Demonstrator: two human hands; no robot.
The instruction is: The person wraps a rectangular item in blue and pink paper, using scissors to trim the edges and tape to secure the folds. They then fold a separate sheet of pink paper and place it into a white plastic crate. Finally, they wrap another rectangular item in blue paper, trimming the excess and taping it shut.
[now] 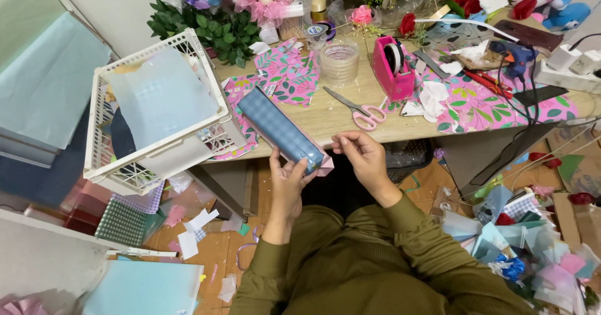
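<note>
Cluttered craft table [325, 118] with floral paper, pink-handled scissors [360, 110] and a pink tape dispenser [392, 68] on top. Left hand [286, 180] is wrapped around the near end of a long blue-checked wrapped box [280, 129], which sticks out diagonally over the table edge. Right hand [365, 158] pinches the pink paper flap [325, 165] at that end. White plastic basket [153, 111] hides whatever's under its blue sheets.

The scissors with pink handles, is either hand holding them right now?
No, the scissors lie on the table, apart from both hands, which hold the blue wrapped box.
</note>
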